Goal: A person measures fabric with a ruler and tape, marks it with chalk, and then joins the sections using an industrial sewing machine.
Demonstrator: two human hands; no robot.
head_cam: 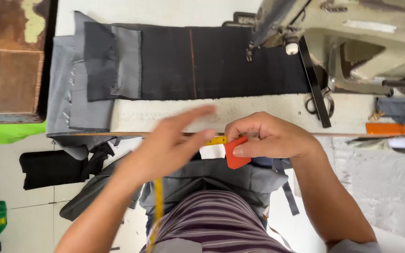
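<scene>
Yellow tape measure [158, 206]: hanging down over the lap. Right hand [268, 136]: grip pinched on red tailor's chalk [236, 153], at near bench [240, 110] edge. Left hand [172, 143]: blurred, fingers spread wide, holding nothing visible. Black fabric panel [212, 63]: flat on bench. Scissors [319, 104], sewing machine [352, 37]: far right.
</scene>
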